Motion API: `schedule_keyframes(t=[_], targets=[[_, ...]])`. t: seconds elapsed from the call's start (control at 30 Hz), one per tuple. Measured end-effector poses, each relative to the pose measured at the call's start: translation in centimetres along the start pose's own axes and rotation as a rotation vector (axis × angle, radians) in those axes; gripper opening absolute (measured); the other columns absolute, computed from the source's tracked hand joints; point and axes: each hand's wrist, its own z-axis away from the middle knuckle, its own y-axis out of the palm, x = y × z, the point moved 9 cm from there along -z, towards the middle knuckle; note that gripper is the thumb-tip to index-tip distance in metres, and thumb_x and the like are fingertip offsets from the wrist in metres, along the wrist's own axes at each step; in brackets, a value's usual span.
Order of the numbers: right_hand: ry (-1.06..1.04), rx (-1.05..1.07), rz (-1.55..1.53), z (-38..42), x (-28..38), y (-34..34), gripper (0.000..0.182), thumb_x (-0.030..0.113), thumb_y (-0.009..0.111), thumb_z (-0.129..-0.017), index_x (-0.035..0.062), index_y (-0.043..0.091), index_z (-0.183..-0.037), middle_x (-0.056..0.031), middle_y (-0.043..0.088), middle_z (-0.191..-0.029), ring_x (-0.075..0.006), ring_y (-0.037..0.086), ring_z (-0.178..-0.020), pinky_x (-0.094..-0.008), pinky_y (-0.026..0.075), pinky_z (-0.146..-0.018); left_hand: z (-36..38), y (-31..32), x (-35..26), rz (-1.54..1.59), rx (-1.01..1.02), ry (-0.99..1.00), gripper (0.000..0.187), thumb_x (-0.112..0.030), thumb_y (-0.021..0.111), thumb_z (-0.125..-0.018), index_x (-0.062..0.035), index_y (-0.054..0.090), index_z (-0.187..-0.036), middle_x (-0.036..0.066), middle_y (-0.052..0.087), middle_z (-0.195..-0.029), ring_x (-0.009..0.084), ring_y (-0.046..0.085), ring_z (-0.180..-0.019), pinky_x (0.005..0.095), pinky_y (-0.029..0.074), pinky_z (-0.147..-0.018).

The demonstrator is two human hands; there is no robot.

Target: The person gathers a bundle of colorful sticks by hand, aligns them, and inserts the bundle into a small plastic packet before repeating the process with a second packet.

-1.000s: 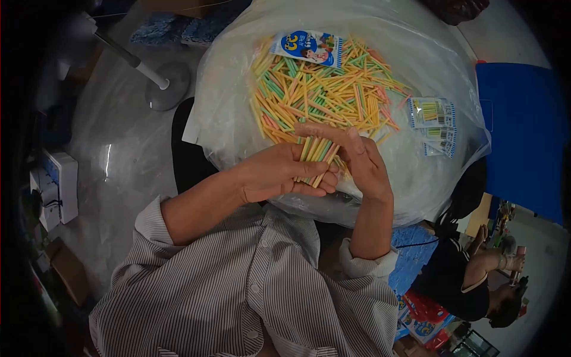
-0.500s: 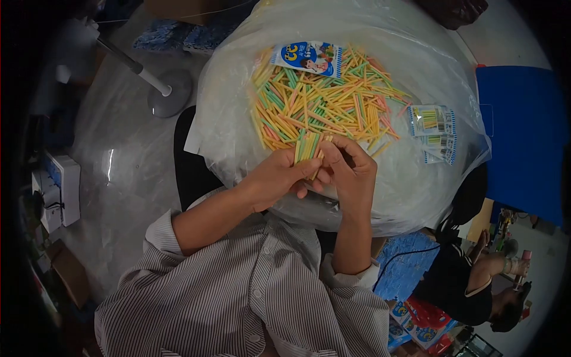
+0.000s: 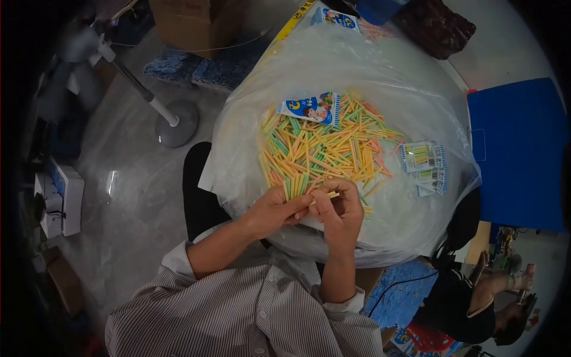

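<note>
My left hand [image 3: 270, 209] is closed around a small bundle of thin candy sticks [image 3: 295, 184], yellow and green, standing side by side. Close against it, my right hand [image 3: 341, 213] pinches a yellow candy stick [image 3: 333, 195] that points sideways; its other fingers are curled. Just beyond both hands spreads a loose heap of yellow, green and pink candy sticks [image 3: 330, 146] on clear plastic sheeting [image 3: 392, 77]. A blue and white candy wrapper [image 3: 309, 109] lies on the heap's far side. To the right, several filled candy packets [image 3: 424, 157] overlap one another.
A blue panel or bin [image 3: 514, 152] stands at the right. A co-worker in dark clothing [image 3: 461, 303] sits at lower right. Left are a grey stand base [image 3: 177, 124] and a white box [image 3: 62, 199]; a cardboard box [image 3: 187, 24] and a dark red bag [image 3: 437, 27] are farther back.
The view has tilted up, so the heap appears lower and more shows behind it. My right hand now holds a yellow stick sideways beside the bundle, which stays in my left hand.
</note>
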Motion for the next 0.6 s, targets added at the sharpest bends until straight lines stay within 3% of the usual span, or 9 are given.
schedule_keyframes(t=[0.17,0.33,0.47,0.6], targets=[[0.173,0.018,0.195,-0.2,-0.4,0.1,0.02,0.0,0.055,-0.076,-0.0009,0.051,-0.096,-0.0034,0.051,-0.073,-0.0052,0.046,-0.052,-0.017,0.036,-0.043,0.2,-0.3,0.6,-0.142,-0.001,0.002,0.019,-0.022,0.044,-0.087,-0.0059,0.051,-0.079,-0.004,0.043,-0.062,0.0033,0.036,-0.052,0.0173,0.029,-0.046],[0.1,0.089,0.138,-0.4,-0.5,0.5,0.01,0.002,0.056,-0.076,-0.0011,0.055,-0.086,-0.0029,0.05,-0.071,-0.0055,0.047,-0.051,-0.0175,0.036,-0.043,0.3,-0.3,0.3,-0.159,0.003,-0.043,0.017,-0.021,0.046,-0.086,-0.0066,0.049,-0.079,-0.003,0.043,-0.064,0.0033,0.037,-0.053,0.0171,0.028,-0.045],[0.088,0.024,0.163,-0.5,-1.0,-0.1,0.008,0.001,0.055,-0.076,-0.0008,0.054,-0.084,-0.0033,0.05,-0.072,-0.0063,0.048,-0.053,-0.018,0.038,-0.045,0.2,0.1,-0.2,-0.108,-0.018,-0.047,0.021,-0.023,0.044,-0.087,-0.0059,0.052,-0.077,-0.004,0.041,-0.061,0.0031,0.034,-0.052,0.017,0.026,-0.045],[-0.09,-0.024,0.124,-0.3,-0.1,0.0,0.009,0.0,0.051,-0.079,-0.0008,0.05,-0.087,-0.0051,0.052,-0.076,-0.0041,0.047,-0.056,-0.0162,0.035,-0.043,0.0,-0.1,-0.3,-0.033,-0.033,-0.032,0.025,-0.025,0.043,-0.087,-0.0047,0.054,-0.077,-0.005,0.038,-0.059,0.003,0.031,-0.051,0.0171,0.024,-0.044]])
